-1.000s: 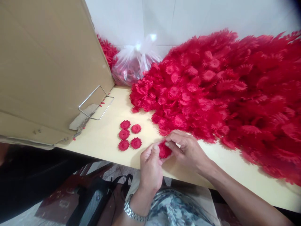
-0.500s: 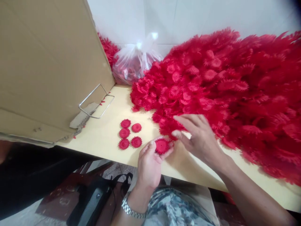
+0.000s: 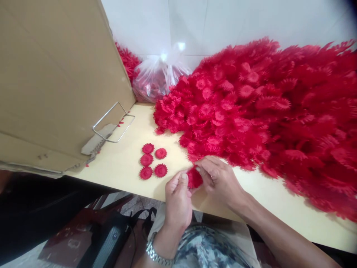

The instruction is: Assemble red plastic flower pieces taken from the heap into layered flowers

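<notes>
The left hand (image 3: 178, 199) has its grip closed on the left side of a red fringed round piece (image 3: 194, 179) — the right hand (image 3: 219, 181) pinches the same piece at its upper right edge. The piece is above the near edge of the pale yellow flat surface (image 3: 119, 167). Fingers partly cover it, so I cannot tell its exact facing or a long axis. Five small red toothed discs (image 3: 146, 159) lie flat to its left — near the large red heap of fringed flowers (image 3: 234, 115).

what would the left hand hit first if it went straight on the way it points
Probably the pile, beyond the flower it holds, though the right hand is close to that line and depth is unclear.
</notes>
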Available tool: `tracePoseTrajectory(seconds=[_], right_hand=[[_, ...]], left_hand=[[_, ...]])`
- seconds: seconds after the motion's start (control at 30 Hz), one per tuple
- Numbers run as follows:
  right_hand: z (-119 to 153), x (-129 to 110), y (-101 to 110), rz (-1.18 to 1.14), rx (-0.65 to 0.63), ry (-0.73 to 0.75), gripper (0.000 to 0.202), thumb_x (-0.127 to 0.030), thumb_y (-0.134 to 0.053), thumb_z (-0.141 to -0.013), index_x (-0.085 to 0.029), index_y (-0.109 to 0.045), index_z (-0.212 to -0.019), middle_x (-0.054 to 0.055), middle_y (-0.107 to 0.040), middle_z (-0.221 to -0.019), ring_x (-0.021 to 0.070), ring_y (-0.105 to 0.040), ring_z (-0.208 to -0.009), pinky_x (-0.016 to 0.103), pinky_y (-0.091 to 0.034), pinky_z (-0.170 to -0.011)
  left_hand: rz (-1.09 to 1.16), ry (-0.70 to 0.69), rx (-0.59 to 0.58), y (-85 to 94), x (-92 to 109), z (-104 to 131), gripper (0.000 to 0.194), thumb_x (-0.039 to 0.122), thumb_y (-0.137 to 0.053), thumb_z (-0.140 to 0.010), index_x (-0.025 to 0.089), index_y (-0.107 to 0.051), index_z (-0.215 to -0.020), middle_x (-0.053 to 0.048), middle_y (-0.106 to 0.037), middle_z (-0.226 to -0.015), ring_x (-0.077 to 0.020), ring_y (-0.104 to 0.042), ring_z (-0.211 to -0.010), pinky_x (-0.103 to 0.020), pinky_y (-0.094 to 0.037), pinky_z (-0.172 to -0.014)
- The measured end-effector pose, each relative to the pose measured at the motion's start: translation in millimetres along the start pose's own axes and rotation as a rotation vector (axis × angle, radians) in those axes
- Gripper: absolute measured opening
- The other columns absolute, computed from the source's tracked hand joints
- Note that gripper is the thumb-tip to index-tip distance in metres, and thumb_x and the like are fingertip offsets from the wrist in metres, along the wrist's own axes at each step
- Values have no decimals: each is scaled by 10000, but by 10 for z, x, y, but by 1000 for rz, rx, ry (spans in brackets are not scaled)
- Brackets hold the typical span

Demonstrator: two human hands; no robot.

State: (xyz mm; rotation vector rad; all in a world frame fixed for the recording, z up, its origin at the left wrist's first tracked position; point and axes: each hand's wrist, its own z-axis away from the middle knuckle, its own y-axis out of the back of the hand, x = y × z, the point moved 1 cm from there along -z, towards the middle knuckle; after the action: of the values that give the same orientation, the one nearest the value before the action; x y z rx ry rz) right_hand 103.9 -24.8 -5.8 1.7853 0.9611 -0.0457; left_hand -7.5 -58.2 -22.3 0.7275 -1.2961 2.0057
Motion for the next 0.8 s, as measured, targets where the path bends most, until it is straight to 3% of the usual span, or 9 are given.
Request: tracePoseTrajectory(seconds=[0.1, 0.2, 0.37, 0.5, 0.63, 0.7, 0.8], right_hand=[[-5, 26, 19, 109, 64, -44, 200, -84, -411, -842, -168, -573, -759, 33, -549, -648, 149, -501, -587, 253, -384, -526], [-87, 175, 165, 232, 186, -116, 195, -103, -414, -849, -171, -594, -822, 43, -571, -681, 155, -519, -602, 253, -390, -519], [-217, 424, 395, 501, 152, -121, 291, -121, -442, -850, -146, -616, -1082, 146, -638, -984, 276, -538, -887, 403, -434, -734], [-136, 282, 350, 188, 77, -45, 213, -216, -500, -875, -158, -637, -1028, 115, -637, -993, 232, -551, -911, 361, -458, -776], [-41, 42, 176, -98, -137, -82, 180, -219, -636, -797, -159, -632, -966, 68, -609, -855, 186, -552, -806, 289, -469, -680], [-30, -1, 124, -151, -163, -87, 100, -159, -630, -788, -160, -634, -889, 43, -582, -774, 170, -536, -754, 268, -447, -640], [-38, 11, 109, -243, -143, -68, 72, -121, -582, -814, -172, -632, -826, 27, -574, -736, 147, -528, -717, 240, -423, -607]], left_hand=[[-4, -30, 33, 2, 46, 3, 198, 340, -688, -727, 150, -688, -780, -53, -704, -768, -167, -651, -776, -263, -519, -710], [22, -16, 20, 18, 99, 2, 240, 351, -710, -697, 122, -680, -762, -80, -709, -720, -209, -672, -750, -348, -535, -742], [71, 89, -30, 50, 132, -37, 212, 297, -640, -768, 101, -672, -842, -125, -725, -852, -240, -682, -817, -434, -521, -814], [156, 118, -107, 31, 136, -54, 182, 265, -562, -830, 128, -672, -878, -93, -711, -931, -212, -656, -913, -417, -506, -865], [157, 141, -174, -30, 107, -19, 147, 213, -538, -848, 133, -661, -829, -36, -684, -800, -109, -622, -707, -358, -505, -860], [112, 139, -169, -44, 81, 5, 129, 205, -569, -825, 123, -650, -766, -27, -659, -714, -114, -613, -682, -345, -513, -832], [40, 107, -146, -37, 48, 25, 120, 226, -608, -794, 119, -660, -776, -51, -666, -753, -163, -632, -787, -338, -519, -799]])
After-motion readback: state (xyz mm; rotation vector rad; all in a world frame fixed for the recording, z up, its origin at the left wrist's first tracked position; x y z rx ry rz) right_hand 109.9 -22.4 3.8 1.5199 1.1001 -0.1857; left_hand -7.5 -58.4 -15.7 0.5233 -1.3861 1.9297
